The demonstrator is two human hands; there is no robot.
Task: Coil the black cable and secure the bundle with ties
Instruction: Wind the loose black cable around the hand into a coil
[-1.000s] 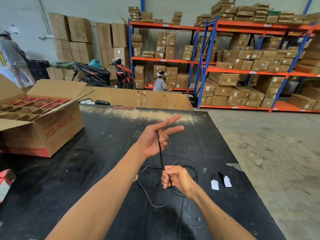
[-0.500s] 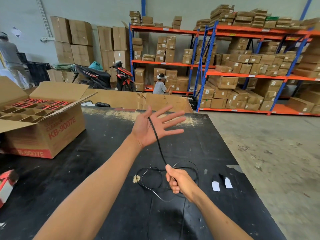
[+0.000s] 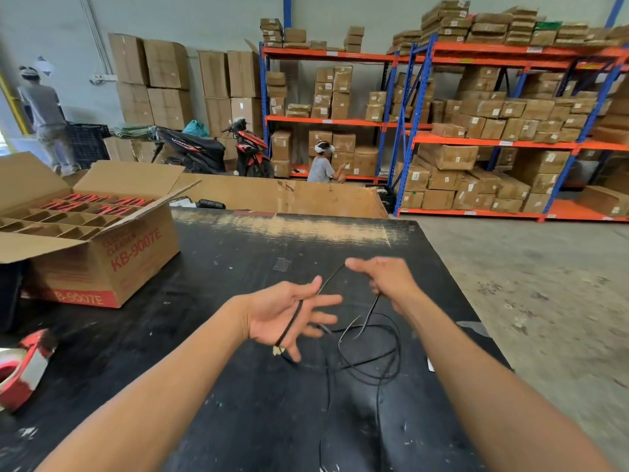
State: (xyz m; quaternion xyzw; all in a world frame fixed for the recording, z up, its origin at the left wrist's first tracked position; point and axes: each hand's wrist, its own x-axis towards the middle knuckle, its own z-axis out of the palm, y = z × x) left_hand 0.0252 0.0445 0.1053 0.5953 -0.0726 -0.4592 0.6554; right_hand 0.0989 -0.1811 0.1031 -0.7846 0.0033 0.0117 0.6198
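Note:
The thin black cable (image 3: 371,356) lies in loose loops on the black table (image 3: 238,420), with one strand trailing toward the near edge. My left hand (image 3: 289,315) is palm-up with fingers spread. The cable runs across its palm and out through the crook of the thumb. From there it rises to my right hand (image 3: 388,281), blurred, which pinches it just beyond the left hand. A strand drops from the right hand to the loops. A white bit (image 3: 430,364) shows beside my right forearm; the rest of it is hidden.
An open cardboard box (image 3: 102,267) marked KB-9007E stands at the left. A red and white object (image 3: 20,369) lies at the near left edge. The table's right edge drops to concrete floor. Behind are cardboard sheets, a motorbike, shelving and two people.
My right hand has risen from the loops to beyond the left hand, carrying the cable up. My left hand has dropped lower and closer, palm still open.

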